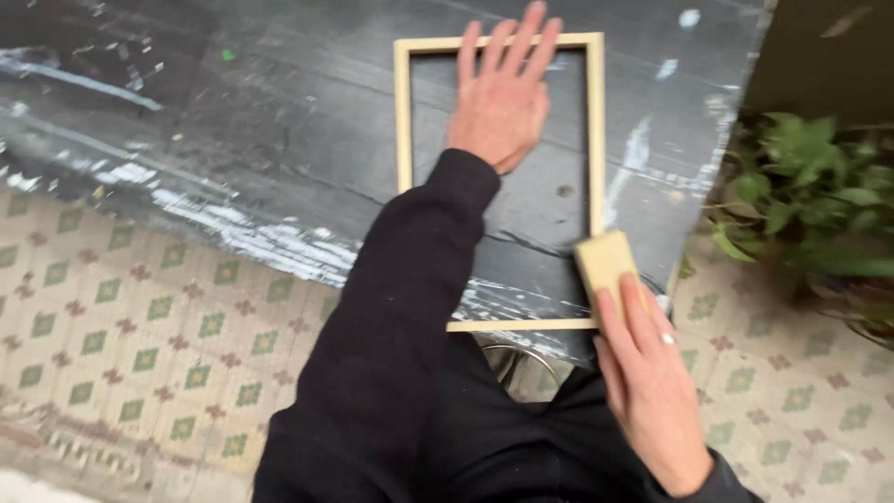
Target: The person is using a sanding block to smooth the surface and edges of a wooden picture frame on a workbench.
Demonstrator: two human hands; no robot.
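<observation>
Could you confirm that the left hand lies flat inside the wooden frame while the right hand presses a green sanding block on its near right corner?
Not quite: the head view shows the sanding block is tan, not green. The left hand does lie flat inside the wooden frame, and the right hand presses the block there.

A pale wooden frame point(498, 186) lies flat on a dark, paint-streaked table point(233, 121). The left hand point(503, 93) is spread open inside the frame, palm down on the tabletop, its fingertips reaching over the far rail. The right hand point(647, 382), a ring on one finger, grips a tan sanding block point(605, 261) and presses it against the frame's near right corner. Below the table edge the floor point(121, 345) is patterned tile, and a green plant point(810, 196) stands to the right.
</observation>
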